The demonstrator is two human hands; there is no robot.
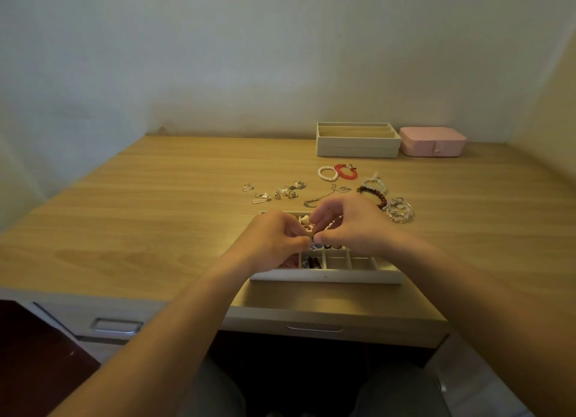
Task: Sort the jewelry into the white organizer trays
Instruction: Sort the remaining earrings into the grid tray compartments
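Wood-grain table (156,214) under a pale wall carries a divided white tray (327,275) near its front edge. Over it my left hand (274,239) and right hand (352,226) meet, fingertips of both pinching one tiny piece (312,238) I cannot make out. Some cells hold jewelry. Loose earrings (288,194), a chain (311,202) and bracelets (399,212) lie just beyond the tray. A second tray (358,145) and a pink box (433,141) stand at the back.

Your one head-worn camera looks forward and down across the worktop (162,204) to the wall (218,58), close above your left hand (274,239) and right hand (353,226).
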